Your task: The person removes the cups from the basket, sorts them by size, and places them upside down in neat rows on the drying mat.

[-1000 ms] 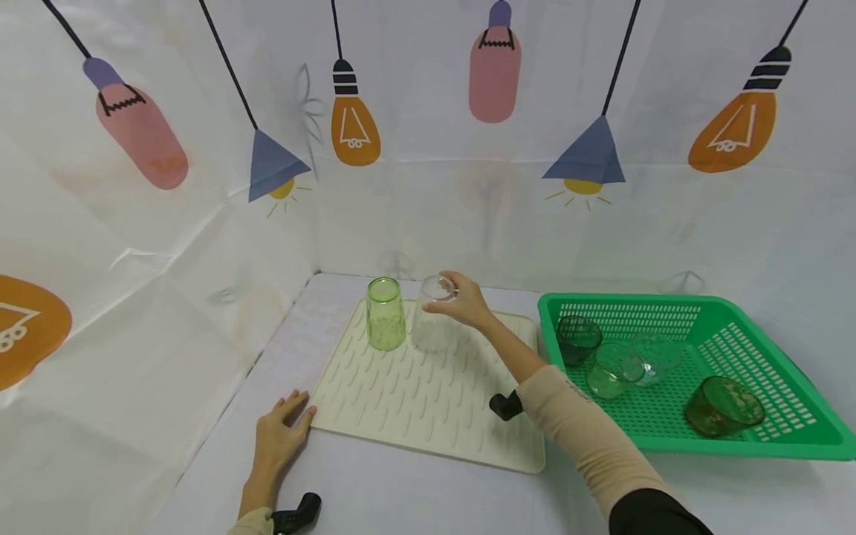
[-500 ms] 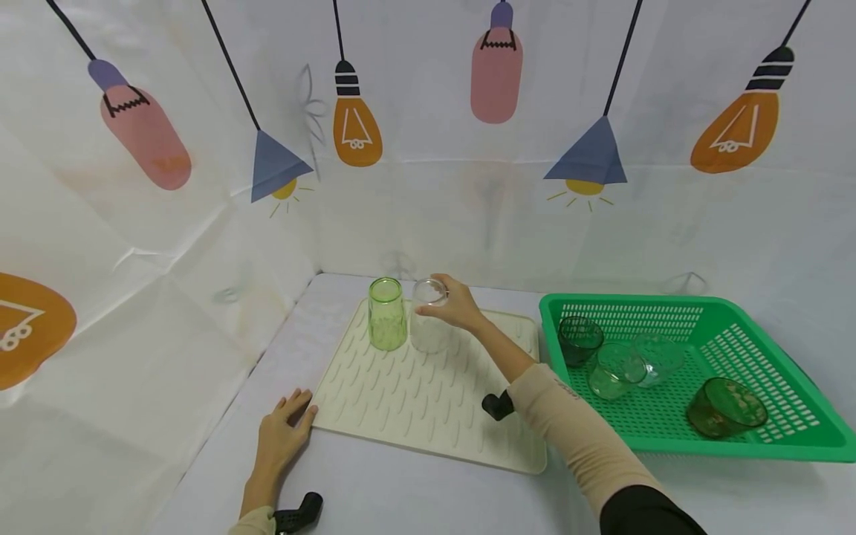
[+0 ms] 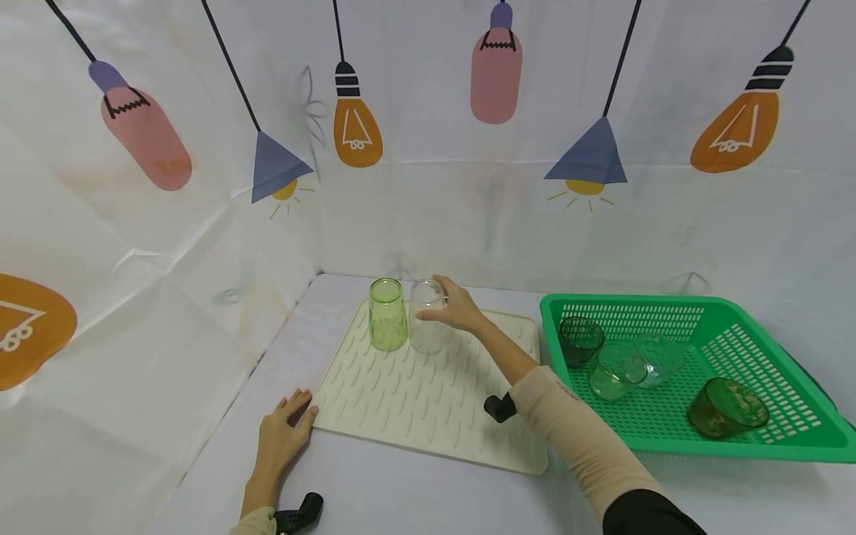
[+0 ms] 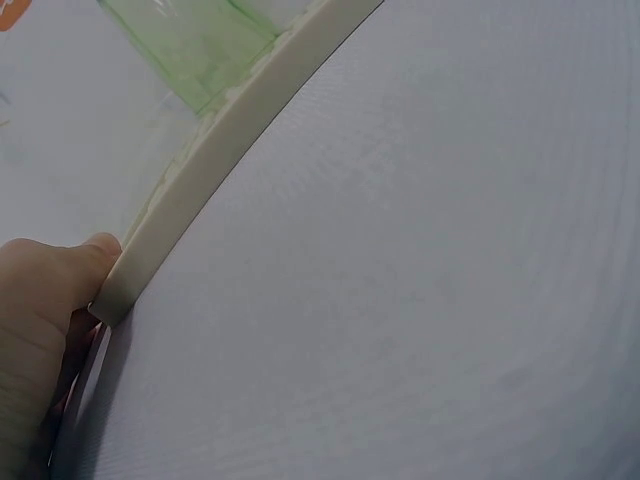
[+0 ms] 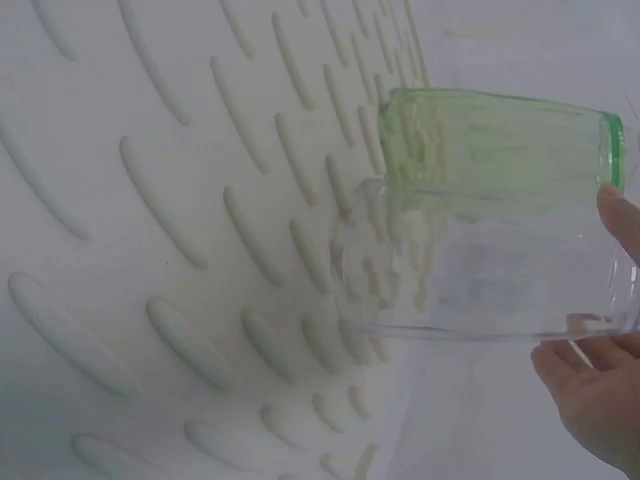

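A clear drinking glass stands upright on the cream ribbed drying mat, close beside a light green glass. My right hand grips the clear glass near its rim, the thumb on the near side and fingers round the far side. From the right wrist view, the base of this clear glass is right at the ribbed surface. At the mat's near left corner rests my left hand, fingers extended, its thumb touching the edge. In the left wrist view the thumb lies at the corner; the other fingers are mostly hidden.
To the right stands a green plastic basket with slotted walls. It holds a dark glass, a pale green glass, a clear glass and an olive-brown glass. A lamp-printed sheet hangs behind the table.
My right hand has brought the clear glass slightly left, up close beside the green glass. In the last half second it has barely moved; the left hand stays at the mat corner.
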`<state>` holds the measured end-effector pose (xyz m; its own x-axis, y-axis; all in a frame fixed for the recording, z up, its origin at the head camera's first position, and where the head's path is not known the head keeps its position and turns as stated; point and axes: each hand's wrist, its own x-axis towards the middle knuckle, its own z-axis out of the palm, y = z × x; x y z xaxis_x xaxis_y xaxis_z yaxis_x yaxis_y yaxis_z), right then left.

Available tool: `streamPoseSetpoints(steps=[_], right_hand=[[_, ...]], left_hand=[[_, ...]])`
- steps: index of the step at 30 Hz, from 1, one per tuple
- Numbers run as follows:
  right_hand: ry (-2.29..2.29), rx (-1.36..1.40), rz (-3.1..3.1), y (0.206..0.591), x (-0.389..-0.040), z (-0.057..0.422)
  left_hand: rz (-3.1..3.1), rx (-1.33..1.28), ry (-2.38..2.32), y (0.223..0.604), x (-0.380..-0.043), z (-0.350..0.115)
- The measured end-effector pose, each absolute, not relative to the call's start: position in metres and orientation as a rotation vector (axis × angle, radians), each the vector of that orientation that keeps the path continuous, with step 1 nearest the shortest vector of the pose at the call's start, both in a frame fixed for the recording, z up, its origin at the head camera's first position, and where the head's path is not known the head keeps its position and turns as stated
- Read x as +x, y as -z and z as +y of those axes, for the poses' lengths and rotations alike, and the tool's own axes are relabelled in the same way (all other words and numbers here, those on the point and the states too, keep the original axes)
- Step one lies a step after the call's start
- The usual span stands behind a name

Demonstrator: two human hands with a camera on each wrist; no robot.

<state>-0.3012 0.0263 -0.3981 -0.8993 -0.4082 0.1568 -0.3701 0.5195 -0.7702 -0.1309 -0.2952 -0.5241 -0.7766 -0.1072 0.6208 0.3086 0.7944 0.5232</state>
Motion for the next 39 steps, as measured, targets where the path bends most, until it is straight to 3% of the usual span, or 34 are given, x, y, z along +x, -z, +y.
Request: streamPoseSetpoints(steps=[9,18,27,39], right_hand=[[1.323,-0.605,2.625,0.390,-0.283,0.050],[1.351,-0.635,2.624,0.364,-0.243,0.090],[1.393,-0.582,2.677,0.350,-0.194,0.155],[1.265,-0.374,2.912,0.362,-0.145,0.239]], left_hand=[[-2.334,-0.137,0.831,0.522,-0.129,-0.295],[-2.325,-0.116,0.888,0.523,-0.129,-0.294],[-2.330,-0.085,0.954,0.519,-0.130,-0.293],[-2.355,-0.059,1.040,0.517,-0.131,-0.287]])
